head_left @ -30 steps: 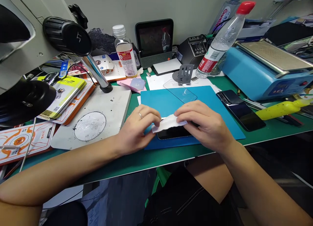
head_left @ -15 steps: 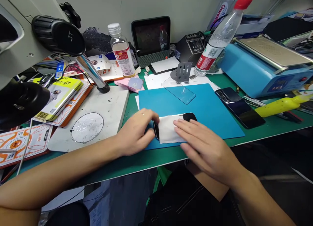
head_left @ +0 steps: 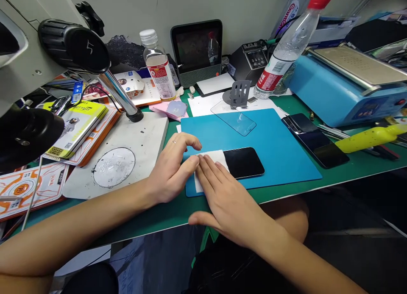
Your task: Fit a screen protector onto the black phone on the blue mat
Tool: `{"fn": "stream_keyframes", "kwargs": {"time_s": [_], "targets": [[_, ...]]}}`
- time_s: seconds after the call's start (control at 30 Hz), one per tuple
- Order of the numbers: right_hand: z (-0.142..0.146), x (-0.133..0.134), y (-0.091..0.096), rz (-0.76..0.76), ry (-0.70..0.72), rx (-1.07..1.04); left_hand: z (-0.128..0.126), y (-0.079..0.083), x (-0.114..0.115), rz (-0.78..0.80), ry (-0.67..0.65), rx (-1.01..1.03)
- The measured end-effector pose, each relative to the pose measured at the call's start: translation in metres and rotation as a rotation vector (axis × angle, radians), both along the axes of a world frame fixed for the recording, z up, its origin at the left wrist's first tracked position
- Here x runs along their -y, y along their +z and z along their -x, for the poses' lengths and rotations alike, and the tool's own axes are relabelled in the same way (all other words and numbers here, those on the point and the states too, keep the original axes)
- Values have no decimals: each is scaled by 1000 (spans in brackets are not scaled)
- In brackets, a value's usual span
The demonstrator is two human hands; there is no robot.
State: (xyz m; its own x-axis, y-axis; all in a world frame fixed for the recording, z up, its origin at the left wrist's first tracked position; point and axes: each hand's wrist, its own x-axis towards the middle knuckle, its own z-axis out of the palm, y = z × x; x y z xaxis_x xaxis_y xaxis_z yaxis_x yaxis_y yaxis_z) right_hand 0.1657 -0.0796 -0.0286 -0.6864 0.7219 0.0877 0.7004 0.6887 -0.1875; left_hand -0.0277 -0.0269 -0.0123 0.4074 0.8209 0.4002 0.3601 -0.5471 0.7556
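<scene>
A black-screened phone (head_left: 245,162) lies face up on the blue mat (head_left: 280,152), its right part bare. The white wiping cloth (head_left: 219,156) covers its left part. My right hand (head_left: 227,201) rests flat on the cloth, fingers stretched together and thumb spread towards the table edge. At the phone's left end is my left hand (head_left: 173,169), index finger curved and thumb held apart from it, its tip by my right fingertips. The other left fingers are mostly hidden. Behind the phone lies a clear glass sheet (head_left: 237,119).
A second dark phone (head_left: 321,143) lies right of the mat, near a yellow tool handle (head_left: 369,138) and a blue heating plate (head_left: 333,84). On the left stands a microscope base (head_left: 143,137). Bottles (head_left: 160,73) and a tablet-like display (head_left: 197,48) are behind.
My right hand has slid left along the phone with the cloth, baring the screen's right part. My left hand has shifted slightly left and its index finger is raised more.
</scene>
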Motion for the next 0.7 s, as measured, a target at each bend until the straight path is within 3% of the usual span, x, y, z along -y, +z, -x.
{"fn": "stream_keyframes", "kwargs": {"time_s": [0.1, 0.23, 0.3, 0.43, 0.57, 0.7], "targets": [[-27, 9, -3, -68, -28, 14, 0, 1, 0, -6, -4, -37], [-51, 1, -8, -82, -149, 26, 1, 2, 0, -36, -29, -58], [-44, -7, -9, -57, -215, 0, 1, 3, 1, -49, -40, -64], [-5, -16, -7, 28, -300, -73, 1, 2, 0, -50, -46, -79], [19, -13, -4, 103, -245, -108, 1, 1, 1, -42, -53, -87], [0, -3, -3, 65, -70, -91, 1, 0, 1, -26, -78, -139]]}}
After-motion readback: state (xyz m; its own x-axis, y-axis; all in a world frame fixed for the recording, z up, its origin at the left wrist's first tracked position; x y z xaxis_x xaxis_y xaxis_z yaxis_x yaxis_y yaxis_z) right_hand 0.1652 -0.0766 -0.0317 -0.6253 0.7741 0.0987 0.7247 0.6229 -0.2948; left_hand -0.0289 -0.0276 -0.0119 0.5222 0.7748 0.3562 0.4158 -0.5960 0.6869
